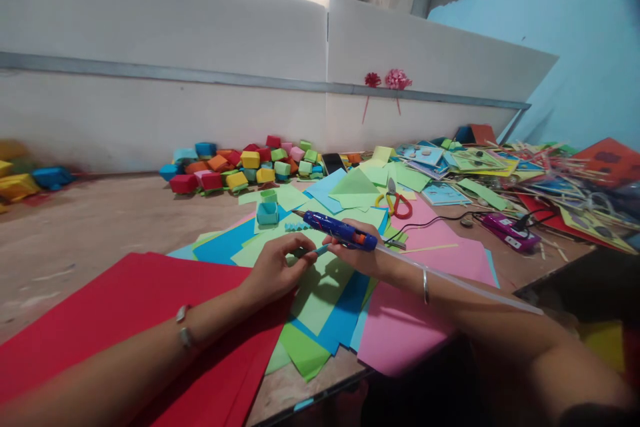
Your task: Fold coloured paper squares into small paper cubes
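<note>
My right hand (357, 247) is closed round a blue glue gun (340, 228), whose nozzle points to the upper left and whose long clear glue stick (460, 279) trails back over the forearm. Between the fingertips of both hands is a small blue paper piece (321, 249). My left hand (280, 265) pinches its left end. Under the hands lie green and blue paper sheets (320, 310). Just beyond them stand a small teal paper box (267, 213) and a teal zigzag-edged strip (297, 227).
Red sheets (200, 287) lie at the left, pink paper (405, 333) at the right. Pliers (395, 203) lie beyond the gun, a purple power strip (510, 232) to the right. Colourful paper boxes (250, 160) line the white wall. Cards and sticks are heaped at the back right.
</note>
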`<move>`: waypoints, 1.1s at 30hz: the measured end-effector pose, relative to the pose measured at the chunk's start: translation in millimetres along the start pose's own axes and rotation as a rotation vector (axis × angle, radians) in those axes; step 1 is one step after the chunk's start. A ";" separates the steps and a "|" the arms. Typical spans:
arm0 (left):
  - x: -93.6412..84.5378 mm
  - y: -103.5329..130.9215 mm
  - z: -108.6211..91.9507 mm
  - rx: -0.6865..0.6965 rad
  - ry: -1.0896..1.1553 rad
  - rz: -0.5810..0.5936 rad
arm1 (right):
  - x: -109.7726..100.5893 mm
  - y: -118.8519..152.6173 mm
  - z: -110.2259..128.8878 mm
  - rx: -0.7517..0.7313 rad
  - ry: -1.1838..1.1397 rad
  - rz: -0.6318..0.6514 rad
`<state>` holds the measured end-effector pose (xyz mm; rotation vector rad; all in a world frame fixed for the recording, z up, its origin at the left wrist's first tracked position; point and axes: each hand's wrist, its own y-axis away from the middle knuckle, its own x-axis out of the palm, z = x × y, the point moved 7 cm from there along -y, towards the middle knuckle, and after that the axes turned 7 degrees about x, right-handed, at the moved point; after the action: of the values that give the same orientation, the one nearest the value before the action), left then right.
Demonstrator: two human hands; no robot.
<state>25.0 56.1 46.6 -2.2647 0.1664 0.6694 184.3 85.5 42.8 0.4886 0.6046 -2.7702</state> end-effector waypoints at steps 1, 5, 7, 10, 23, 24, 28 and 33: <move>1.3 0.3 0.0 -0.002 0.016 0.011 | -0.2 0.2 0.0 0.001 0.002 -0.002; 4.0 2.3 3.2 -0.009 0.056 0.010 | 0.6 1.0 -1.1 0.005 0.012 -0.003; 2.8 2.9 7.7 -0.035 0.046 -0.018 | 1.4 1.1 -1.5 0.008 0.013 0.000; 1.5 2.3 16.8 -0.118 0.049 -0.033 | 1.9 0.7 -0.5 0.011 0.010 0.011; 2.4 1.1 12.5 -0.125 0.058 -0.027 | 2.2 -2.3 -6.6 0.246 -0.084 0.075; 2.7 1.4 9.1 -0.098 0.056 -0.026 | 3.1 -2.1 -7.3 0.247 -0.088 0.075; 5.2 2.7 -6.3 0.074 0.009 0.013 | 4.6 -2.1 -10.3 0.259 -0.098 0.079; 7.2 5.0 -15.4 0.233 -0.053 0.057 | 5.4 -2.8 -10.9 0.292 -0.116 0.084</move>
<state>36.0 42.3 48.6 -2.0233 0.2701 0.7012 181.4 91.8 32.4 0.3978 0.1488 -2.7928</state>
